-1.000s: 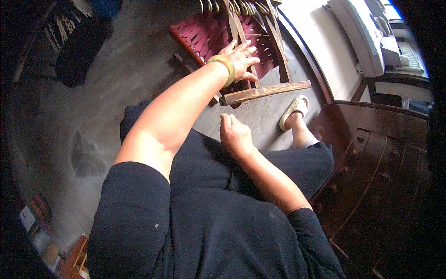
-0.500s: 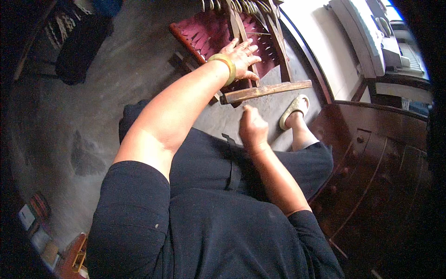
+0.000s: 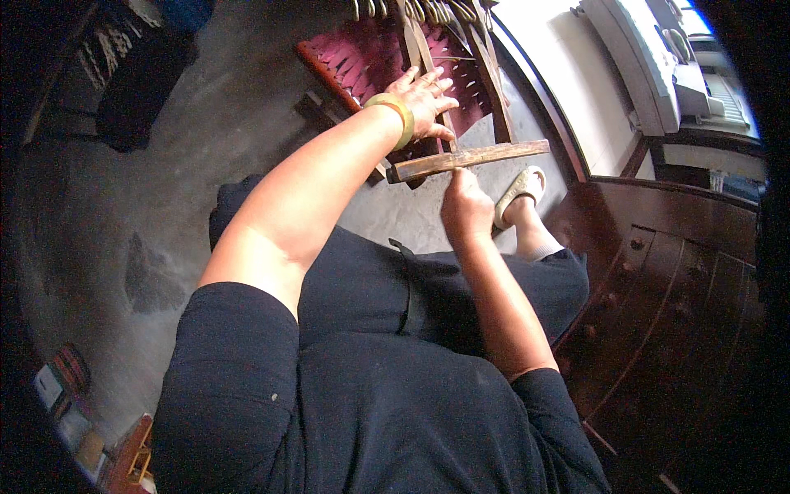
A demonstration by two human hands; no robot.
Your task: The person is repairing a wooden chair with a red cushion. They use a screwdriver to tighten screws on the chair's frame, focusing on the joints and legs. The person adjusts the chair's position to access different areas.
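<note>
A wooden frame has long slats (image 3: 418, 45) running away from me and a worn crossbar (image 3: 494, 154) across its near end. My left hand (image 3: 424, 103), with a pale yellow-green bangle (image 3: 395, 107) at its wrist, lies on one slat with its fingers spread. Just below the crossbar my right hand (image 3: 469, 206) is closed, its knuckles at or touching the bar's near edge. What it holds, if anything, is hidden. Beneath the slats shows a maroon-pink panel with many slits (image 3: 362, 62). Metal coils (image 3: 420, 10) line the far end.
My foot in a pale clog (image 3: 518, 198) stands right of the crossbar. Dark wooden furniture with panels (image 3: 650, 313) fills the right side. At far left a dark draped thing (image 3: 144, 90) stands on the grey concrete floor (image 3: 197, 123).
My right hand has moved a little right and up along the near side of the crossbar, still closed. My left hand stays on the slat.
</note>
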